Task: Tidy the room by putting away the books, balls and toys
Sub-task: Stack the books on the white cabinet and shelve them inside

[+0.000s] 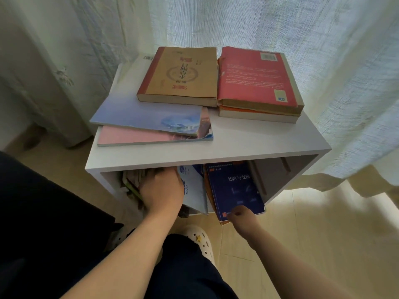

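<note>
1 white shelf (237, 143) stands mid-frame. On top lie 3 thick books: a brown book (181, 74), a red book (254, 78) and an orange book (254, 115) under it. At centre left lie at least 2 thin ones, a pale blue book (138, 111) and a pink book (133, 137). Inside, 2 covers show plainly, a dark blue book (235, 186) and a white book (194, 190); the others cannot be counted. 2 hands: left hand (162, 190), right hand (243, 220). 2 shoes at bottom centre: white shoe (200, 242), shaded shoe (115, 239).
</note>
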### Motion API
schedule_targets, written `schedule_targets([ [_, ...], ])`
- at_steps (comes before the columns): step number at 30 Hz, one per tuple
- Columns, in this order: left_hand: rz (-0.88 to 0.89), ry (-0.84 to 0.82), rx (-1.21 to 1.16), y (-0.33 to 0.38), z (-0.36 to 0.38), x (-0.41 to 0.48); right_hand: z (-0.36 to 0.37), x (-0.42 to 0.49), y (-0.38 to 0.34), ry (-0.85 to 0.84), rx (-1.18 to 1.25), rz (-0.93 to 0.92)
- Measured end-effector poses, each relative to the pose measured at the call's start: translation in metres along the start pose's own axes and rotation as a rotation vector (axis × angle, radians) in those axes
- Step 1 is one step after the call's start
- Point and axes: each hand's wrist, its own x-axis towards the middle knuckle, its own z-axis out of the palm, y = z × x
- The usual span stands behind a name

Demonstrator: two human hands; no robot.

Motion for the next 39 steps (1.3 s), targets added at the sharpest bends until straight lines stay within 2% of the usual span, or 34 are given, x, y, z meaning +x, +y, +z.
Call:
schedule_targets([
  [4, 0.051, 0.061, -0.001, 0.001, 0.008, 0.005, 0.011, 0.01, 0.005, 0.003, 0.131, 0.081],
  [7, 0.001, 0.003, -0.049, 0.002, 0.013, 0.01, 0.019, 0.017, 0.013, -0.001, 0.267, 0.172],
  [13, -0.049, -0.239, -0.086, -0.001, 0.023, 0.024, 0.027, 0.043, 0.025, -0.049, 0.53, 0.459],
  [17, -0.067, -0.301, -0.078, -0.003, 0.022, 0.03, 0.04, 0.059, 0.024, -0.099, 0.774, 0.549],
  [22, -0.043, -0.329, -0.034, -0.003, 0.012, 0.029, 0.047, 0.065, 0.018, -0.014, 0.933, 0.676],
  [29, -0.111, -0.35, -0.055, -0.005, 0.004, 0.028, 0.039, 0.059, 0.018, -0.003, 1.285, 0.615],
  [33, -0.119, -0.265, -0.058, -0.005, 0.005, 0.026, 0.033, 0.051, 0.009, -0.023, 1.556, 0.499],
  [39, -0.134, -0.225, -0.072, -0.005, 0.01, 0.024, 0.015, 0.054, 0.004, 0.089, 1.949, 0.376],
])
